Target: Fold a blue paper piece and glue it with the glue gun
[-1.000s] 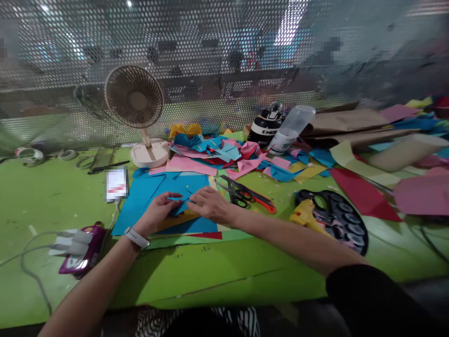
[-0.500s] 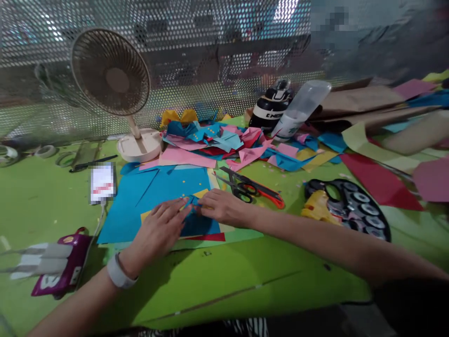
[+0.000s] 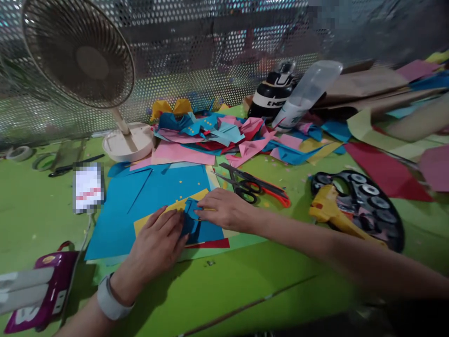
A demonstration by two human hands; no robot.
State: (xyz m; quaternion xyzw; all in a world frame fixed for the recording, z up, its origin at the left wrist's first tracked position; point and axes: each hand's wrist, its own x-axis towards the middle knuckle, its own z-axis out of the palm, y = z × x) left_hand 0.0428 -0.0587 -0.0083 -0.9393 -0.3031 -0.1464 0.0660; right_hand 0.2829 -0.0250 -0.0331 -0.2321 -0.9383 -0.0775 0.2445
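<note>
A small folded piece of blue paper (image 3: 191, 209) lies between my two hands, on a strip of yellow paper (image 3: 142, 225). Beneath both is a large blue paper sheet (image 3: 115, 220). My right hand (image 3: 224, 210) pinches the right edge of the small blue piece, and a thin yellow edge shows by its fingertips. Palm down, my left hand (image 3: 157, 241) rests across the yellow strip, its fingers stretched out against the left side of the blue piece. Its fingertips are partly in shadow. Just beyond my right hand are black scissors (image 3: 245, 191) and an orange utility knife (image 3: 277, 194).
A fan (image 3: 122, 140) stands at the back left, near a phone (image 3: 88, 187) and a purple pouch-like item (image 3: 52, 281). Paper scraps (image 3: 210, 135) pile up behind, beside a black bottle (image 3: 270, 100). A yellow tool (image 3: 326, 203) lies on a black palette (image 3: 379, 210) at right.
The view has moved closer and tilted down. My left hand has shifted slightly left and toward me, uncovering more of the yellow strip and the small blue piece.
</note>
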